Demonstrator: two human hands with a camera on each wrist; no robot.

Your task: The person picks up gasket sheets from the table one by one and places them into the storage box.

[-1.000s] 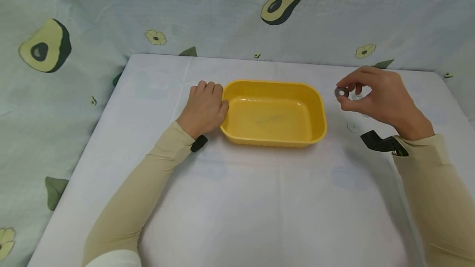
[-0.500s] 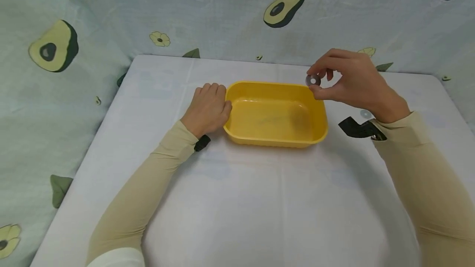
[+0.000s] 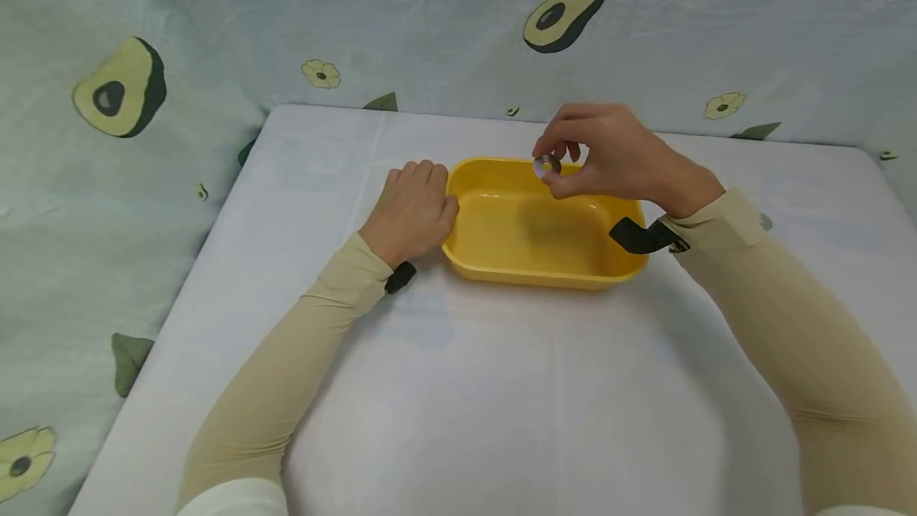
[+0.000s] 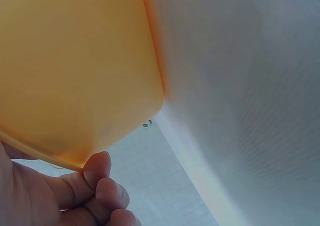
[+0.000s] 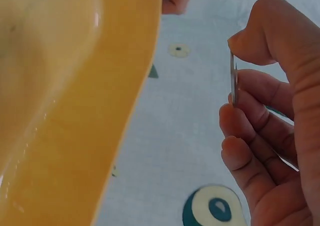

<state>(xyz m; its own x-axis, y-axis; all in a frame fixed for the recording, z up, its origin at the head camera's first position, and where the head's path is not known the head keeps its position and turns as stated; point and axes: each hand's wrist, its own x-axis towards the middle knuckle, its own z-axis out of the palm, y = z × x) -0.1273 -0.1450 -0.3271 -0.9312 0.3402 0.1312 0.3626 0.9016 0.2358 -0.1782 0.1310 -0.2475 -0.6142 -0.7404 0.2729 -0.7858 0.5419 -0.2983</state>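
Observation:
A flat metal washer (image 3: 547,166) with a round hole is pinched between the thumb and fingers of my right hand (image 3: 622,156). It is held above the back part of a yellow plastic basin (image 3: 540,273), apart from it. In the right wrist view the washer (image 5: 233,78) appears edge-on, as a thin grey line. My left hand (image 3: 411,209) grips the basin's left rim. The left wrist view shows curled fingers (image 4: 102,183) at the rim, beside the basin's outer wall (image 4: 75,61).
A grey disc (image 3: 765,221), probably another washer, lies on the white-covered table (image 3: 458,388) by the right sleeve, partly hidden. Behind the table's back edge hangs an avocado-print cloth (image 3: 444,30).
My right hand has carried the washer leftward from beside the basin to above it. The grey disc on the table has come into clearer view. My left hand has stayed on the rim.

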